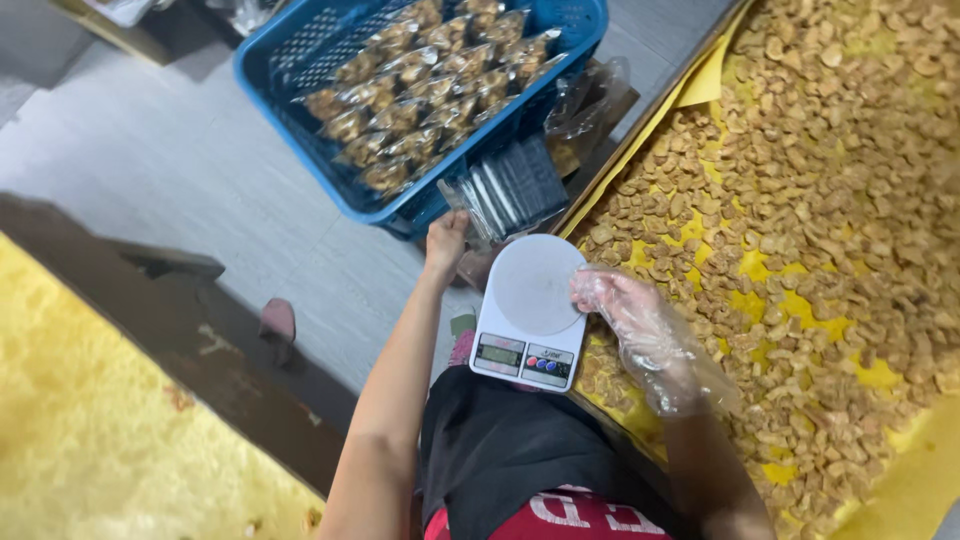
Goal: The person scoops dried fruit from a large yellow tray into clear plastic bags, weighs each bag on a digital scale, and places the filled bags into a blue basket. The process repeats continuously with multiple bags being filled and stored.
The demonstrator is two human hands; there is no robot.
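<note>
A: How should the reach be made well?

B: The left hand (446, 240) is closed around clear empty bags (505, 190) just beyond the white scale (530, 312); one should be peeled off singly. The gloved right hand (640, 325) lies relaxed and empty at the scale's right edge.

A: What room is left?

B: Little: the blue crate (300, 110) is close on the far side, the snack tray (800, 200) to the right.

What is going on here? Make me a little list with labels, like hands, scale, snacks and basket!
Left hand: bare, reaching to the stack of empty clear bags
Right hand: in a clear plastic glove, resting at the scale's edge
Scale: white, round plate with nothing on it
Snacks: golden pieces spread on a yellow sheet
Basket: blue, holding filled snack bags
</note>
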